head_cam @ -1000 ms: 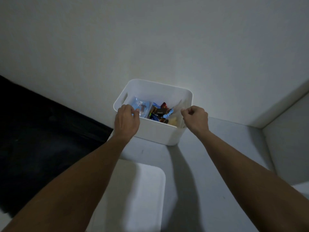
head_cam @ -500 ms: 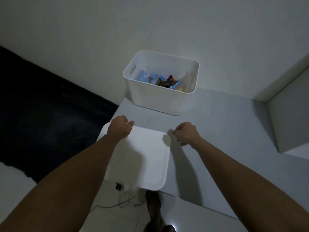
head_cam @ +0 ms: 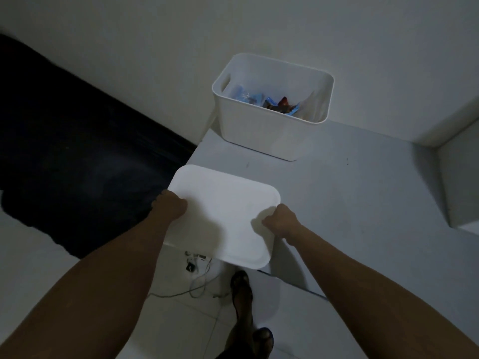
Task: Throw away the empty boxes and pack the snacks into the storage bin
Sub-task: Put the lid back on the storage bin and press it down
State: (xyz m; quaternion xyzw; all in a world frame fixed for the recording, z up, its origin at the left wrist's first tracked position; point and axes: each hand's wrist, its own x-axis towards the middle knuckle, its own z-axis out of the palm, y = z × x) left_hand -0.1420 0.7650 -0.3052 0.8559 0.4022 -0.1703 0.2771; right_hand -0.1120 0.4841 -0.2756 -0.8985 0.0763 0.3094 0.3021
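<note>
A white storage bin [head_cam: 269, 136] stands at the back of a pale grey table [head_cam: 350, 193], against the wall. Wrapped snacks [head_cam: 281, 106] in blue, red and clear packets lie inside it. In front of the bin a flat white lid [head_cam: 225, 216] hangs partly over the table's near edge. My left hand [head_cam: 169, 207] grips the lid's left edge with curled fingers. My right hand [head_cam: 281, 220] grips its right edge the same way. No empty boxes are in view.
A dark mattress or cloth [head_cam: 77, 156] fills the left side. Cables and a plug [head_cam: 193, 268] lie on the tiled floor under the table edge. A dark sandalled foot [head_cam: 241, 288] stands below. A white block [head_cam: 464, 182] sits at the table's right.
Both hands left the bin's rim, drew back towards me and took hold of the white lid's two side edges. The lid has shifted a little right, and my view has tilted down.
</note>
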